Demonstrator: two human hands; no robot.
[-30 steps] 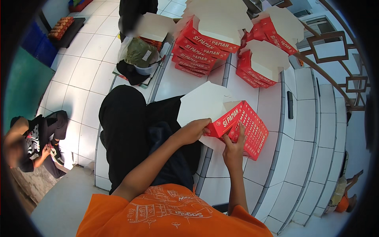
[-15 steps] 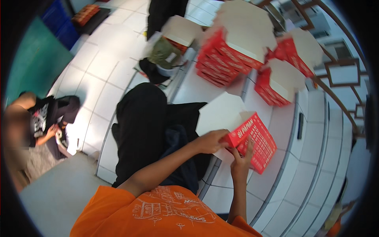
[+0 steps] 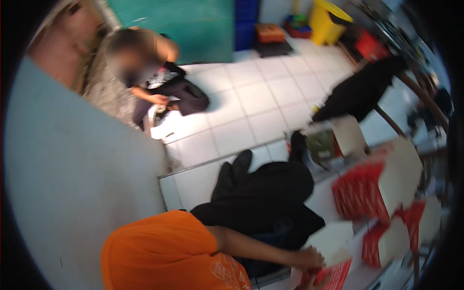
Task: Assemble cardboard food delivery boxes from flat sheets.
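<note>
A red-and-white cardboard food box point(image 3: 341, 273) with a pale flap spread open is at the lower right, over the tiled ledge. My left hand point(image 3: 308, 259) is closed on its near edge, fingers bent over the cardboard. Below it, my right hand point(image 3: 318, 282) is partly cut off by the picture's lower rim and blurred; it is against the red side of the box, its grip hard to make out. Beyond the box stands a tall stack of nested red boxes point(image 3: 358, 192) with pale flaps. Two smaller stacks, a nearer one point(image 3: 371, 247) and a farther one point(image 3: 414, 223), sit to its right.
A green package point(image 3: 323, 146) lies beside an open carton point(image 3: 349, 135) past my black-clad knees. Another person point(image 3: 169, 92) sits on the floor at the far left. A pale wall point(image 3: 87, 159) borders my left; a yellow bin point(image 3: 329, 23) stands at the back.
My view has swung to the left, so the box, hands and stacks now appear lower and farther right. Both hands stay at the box; the seated person shows more fully.
</note>
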